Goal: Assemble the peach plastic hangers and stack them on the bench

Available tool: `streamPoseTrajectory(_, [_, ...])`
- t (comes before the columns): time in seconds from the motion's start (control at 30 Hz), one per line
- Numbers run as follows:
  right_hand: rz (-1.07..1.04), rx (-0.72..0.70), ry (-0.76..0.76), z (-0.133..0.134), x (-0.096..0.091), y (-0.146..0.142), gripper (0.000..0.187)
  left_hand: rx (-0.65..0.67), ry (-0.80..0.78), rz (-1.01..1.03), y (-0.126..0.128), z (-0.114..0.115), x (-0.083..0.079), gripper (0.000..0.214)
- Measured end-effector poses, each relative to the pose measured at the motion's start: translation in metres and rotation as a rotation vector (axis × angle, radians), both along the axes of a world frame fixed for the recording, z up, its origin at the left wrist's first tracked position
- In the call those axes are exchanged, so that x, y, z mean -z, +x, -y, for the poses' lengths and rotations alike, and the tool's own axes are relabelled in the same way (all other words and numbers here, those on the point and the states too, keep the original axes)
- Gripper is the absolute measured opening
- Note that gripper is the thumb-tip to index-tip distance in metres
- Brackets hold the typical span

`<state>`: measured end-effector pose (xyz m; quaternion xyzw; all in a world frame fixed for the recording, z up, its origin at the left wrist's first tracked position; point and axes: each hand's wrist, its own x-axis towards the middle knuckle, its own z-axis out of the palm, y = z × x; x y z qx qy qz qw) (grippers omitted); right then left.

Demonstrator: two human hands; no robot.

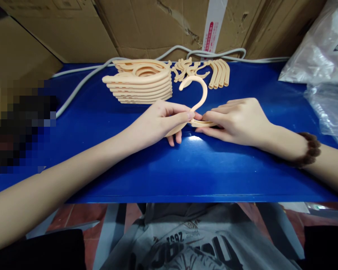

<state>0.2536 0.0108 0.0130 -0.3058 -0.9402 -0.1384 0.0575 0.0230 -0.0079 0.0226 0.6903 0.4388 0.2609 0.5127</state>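
Between my hands is a beige plastic hanger (203, 93), its curved hook pointing up and away from me. My left hand (165, 118) pinches it at the base of the hook, thumb on top, with part of one arm showing under the palm. My right hand (236, 120) is closed around the other arm piece, close to the joint; its far end is hidden by the fingers. Beyond my left hand lies a stack of beige hangers (141, 84). Loose hooks (186, 69) lie in a small heap beside it, and several curved arm pieces (219, 73) sit to their right.
The blue table (169, 168) ends at a straight front edge near my lap. White cables (87, 86) run along the back, before cardboard boxes (163, 26). Clear plastic bags (321, 56) bulge over the right side. A pixelated patch covers the left side.
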Motion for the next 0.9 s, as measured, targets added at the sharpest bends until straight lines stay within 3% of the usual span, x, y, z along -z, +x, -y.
streamPoseTrajectory(0.9, [0.023, -0.007, 0.028, -0.0014, 0.0014, -0.0013, 0.056, 0.06, -0.012, 0.053, 0.0009, -0.0027, 0.0044, 0.027])
